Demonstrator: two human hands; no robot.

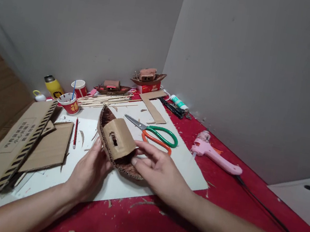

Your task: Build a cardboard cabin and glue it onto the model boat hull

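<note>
A cardboard model boat (107, 118) is held tilted above the white sheet, its pointed bow toward the back. Across its middle sits a curved cardboard cabin cover (120, 138) with a ragged rectangular hole in its side. My left hand (89, 168) supports the hull from below and the left, the fingers partly hidden under it. The thumb and fingers of my right hand (155, 167) are closed on the near right edge of the cabin cover. Just behind the boat, scissors (159, 134) with green and orange handles lie on the sheet.
A pink glue gun (216, 155) with a black cord lies at right on the red tablecloth (178, 229). Cardboard pieces (50, 146) and a red pencil (75, 133) are at left. Farther back are paper cups (70, 104), thin wooden sticks (104, 101) and two finished-looking boats (149, 76).
</note>
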